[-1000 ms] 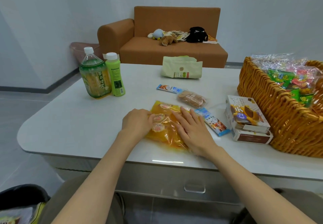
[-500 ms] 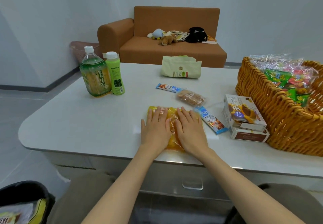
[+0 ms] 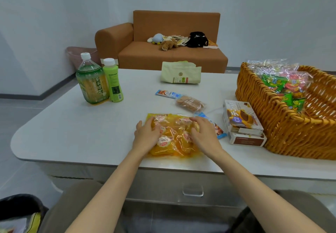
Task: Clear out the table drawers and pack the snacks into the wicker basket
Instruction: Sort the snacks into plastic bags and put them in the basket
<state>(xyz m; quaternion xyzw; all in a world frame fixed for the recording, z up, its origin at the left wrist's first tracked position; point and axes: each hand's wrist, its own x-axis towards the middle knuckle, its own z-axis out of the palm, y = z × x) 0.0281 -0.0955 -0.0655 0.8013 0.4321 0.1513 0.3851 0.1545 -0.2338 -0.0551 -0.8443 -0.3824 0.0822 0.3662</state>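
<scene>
Grip's changed: left hand (image 3: 147,134) and right hand (image 3: 204,134), flat before, now spread apart clutching the yellow snack bag (image 3: 174,139) by its sides.

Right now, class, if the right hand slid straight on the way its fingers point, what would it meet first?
The right hand grips the yellow snack bag, fingers pointing away and slightly left. Beyond the bag, it would probably meet the clear biscuit packet first.
</scene>
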